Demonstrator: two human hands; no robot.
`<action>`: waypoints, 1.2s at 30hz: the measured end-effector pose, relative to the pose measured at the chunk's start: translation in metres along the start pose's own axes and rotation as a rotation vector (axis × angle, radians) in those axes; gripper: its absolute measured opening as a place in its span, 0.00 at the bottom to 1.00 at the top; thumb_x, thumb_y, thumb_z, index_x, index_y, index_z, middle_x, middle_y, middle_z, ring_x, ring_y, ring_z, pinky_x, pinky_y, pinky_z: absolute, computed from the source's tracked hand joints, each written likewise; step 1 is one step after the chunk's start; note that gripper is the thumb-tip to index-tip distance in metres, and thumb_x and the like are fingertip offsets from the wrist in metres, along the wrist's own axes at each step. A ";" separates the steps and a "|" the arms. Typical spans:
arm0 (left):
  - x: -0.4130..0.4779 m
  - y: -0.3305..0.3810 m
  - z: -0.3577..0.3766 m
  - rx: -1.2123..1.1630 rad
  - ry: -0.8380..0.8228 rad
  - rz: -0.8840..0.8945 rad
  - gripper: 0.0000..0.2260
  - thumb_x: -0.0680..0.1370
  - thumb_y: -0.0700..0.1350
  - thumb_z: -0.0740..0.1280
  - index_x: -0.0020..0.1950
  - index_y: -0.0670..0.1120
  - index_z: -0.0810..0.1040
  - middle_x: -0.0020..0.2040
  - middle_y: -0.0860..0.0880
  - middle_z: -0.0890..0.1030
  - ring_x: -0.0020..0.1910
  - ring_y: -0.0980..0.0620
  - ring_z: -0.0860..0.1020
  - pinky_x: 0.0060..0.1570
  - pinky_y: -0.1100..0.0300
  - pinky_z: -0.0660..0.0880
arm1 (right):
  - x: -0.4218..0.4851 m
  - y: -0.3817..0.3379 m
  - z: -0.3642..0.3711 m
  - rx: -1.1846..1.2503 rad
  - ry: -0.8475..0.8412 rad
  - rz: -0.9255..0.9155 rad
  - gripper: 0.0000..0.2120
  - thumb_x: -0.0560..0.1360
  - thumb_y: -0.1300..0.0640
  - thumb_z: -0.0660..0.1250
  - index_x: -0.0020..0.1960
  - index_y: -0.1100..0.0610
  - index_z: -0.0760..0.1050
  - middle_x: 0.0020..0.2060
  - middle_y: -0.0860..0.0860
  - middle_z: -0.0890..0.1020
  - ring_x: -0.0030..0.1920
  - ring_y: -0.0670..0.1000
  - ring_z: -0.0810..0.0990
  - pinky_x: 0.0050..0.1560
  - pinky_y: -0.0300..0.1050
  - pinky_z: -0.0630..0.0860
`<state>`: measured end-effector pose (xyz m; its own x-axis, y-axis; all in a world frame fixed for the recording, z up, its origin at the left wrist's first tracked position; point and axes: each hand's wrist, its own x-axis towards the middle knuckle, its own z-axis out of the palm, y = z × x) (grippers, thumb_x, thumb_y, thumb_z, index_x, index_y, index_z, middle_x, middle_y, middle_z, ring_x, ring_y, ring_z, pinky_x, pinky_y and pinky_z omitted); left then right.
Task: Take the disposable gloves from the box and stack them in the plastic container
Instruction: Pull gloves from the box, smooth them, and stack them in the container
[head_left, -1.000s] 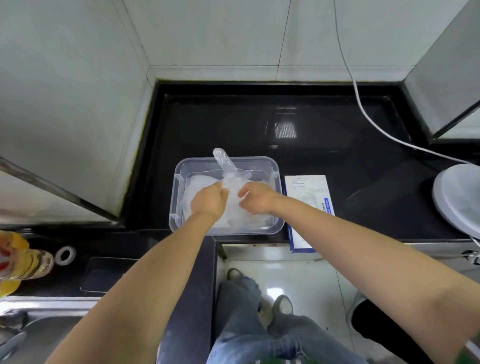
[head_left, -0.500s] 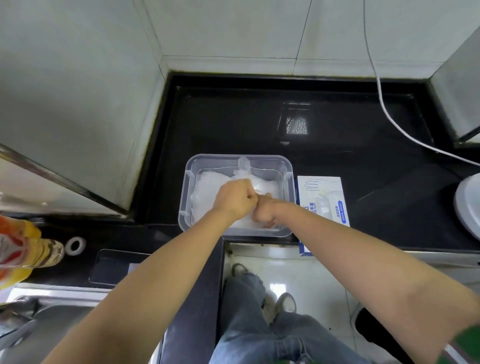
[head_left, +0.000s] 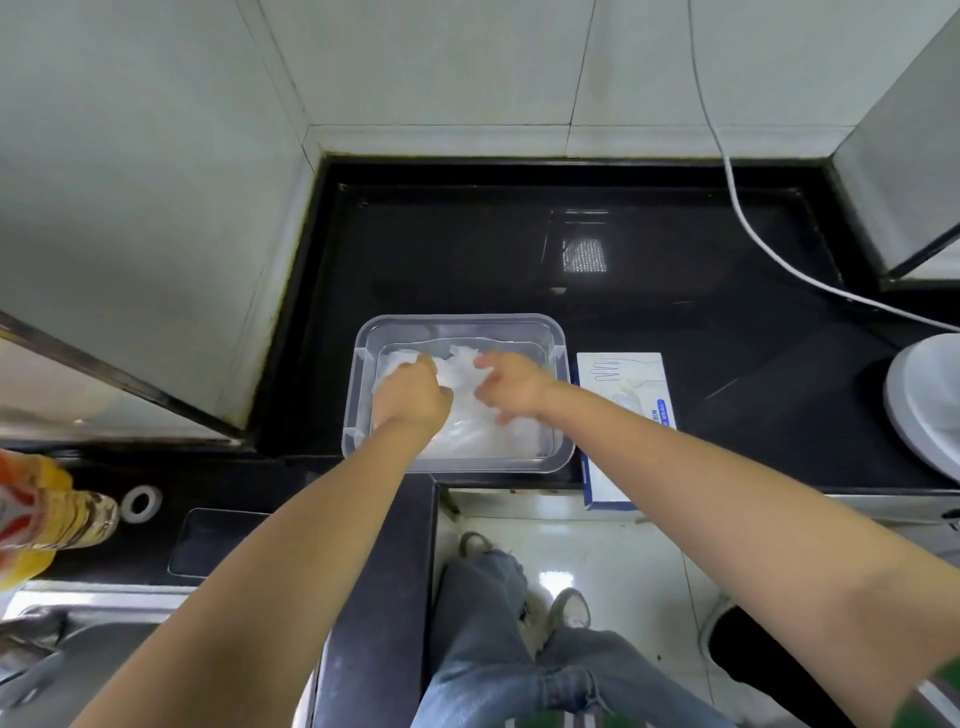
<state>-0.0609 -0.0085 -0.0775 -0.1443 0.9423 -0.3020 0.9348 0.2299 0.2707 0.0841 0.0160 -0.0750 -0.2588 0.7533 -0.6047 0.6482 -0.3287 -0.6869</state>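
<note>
Gloves (head_left: 467, 434) lie piled in container (head_left: 457, 318) on desk (head_left: 467, 249); box (head_left: 628, 384) sits just beside it, to the right.
Left hand (head_left: 413, 400): fingers curled, pinching film near the pile's far edge.
Right hand (head_left: 511, 387): fingers spread, resting on the pile.
Judgement: film is feather-light, limp, clingy and slippery. Take it by the cuff edge and press it flat to stack.

I count two hands mid-frame: left hand (head_left: 413, 397), right hand (head_left: 511, 384). One plastic container (head_left: 457, 318), one box (head_left: 631, 395) to its right. The heap of gloves (head_left: 462, 374) is uncountable. One cable (head_left: 725, 150), one tape roll (head_left: 154, 499), two shoes (head_left: 571, 608).
</note>
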 end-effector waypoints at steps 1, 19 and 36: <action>-0.004 0.008 -0.005 -0.027 0.082 0.016 0.14 0.82 0.46 0.61 0.66 0.46 0.75 0.55 0.44 0.81 0.49 0.47 0.79 0.43 0.59 0.74 | -0.006 -0.006 -0.009 0.107 0.076 -0.084 0.17 0.79 0.63 0.63 0.68 0.55 0.73 0.56 0.56 0.78 0.49 0.54 0.80 0.48 0.48 0.82; -0.078 0.155 0.064 -0.193 -0.443 0.264 0.21 0.81 0.42 0.58 0.73 0.41 0.59 0.64 0.40 0.75 0.61 0.38 0.75 0.55 0.50 0.72 | -0.072 0.127 -0.057 -0.518 0.458 0.173 0.12 0.76 0.58 0.64 0.57 0.52 0.82 0.57 0.53 0.77 0.50 0.56 0.80 0.46 0.44 0.74; -0.074 0.147 0.084 -0.056 -0.459 0.253 0.32 0.78 0.39 0.66 0.78 0.40 0.53 0.73 0.41 0.66 0.68 0.40 0.70 0.64 0.53 0.69 | -0.081 0.113 -0.076 0.293 0.609 -0.124 0.06 0.79 0.59 0.63 0.55 0.55 0.68 0.41 0.47 0.75 0.40 0.46 0.74 0.37 0.39 0.70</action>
<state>0.1143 -0.0647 -0.0919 0.2520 0.7696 -0.5867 0.9016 0.0336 0.4312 0.2329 -0.0388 -0.0725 0.1859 0.9532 -0.2386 0.3971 -0.2950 -0.8691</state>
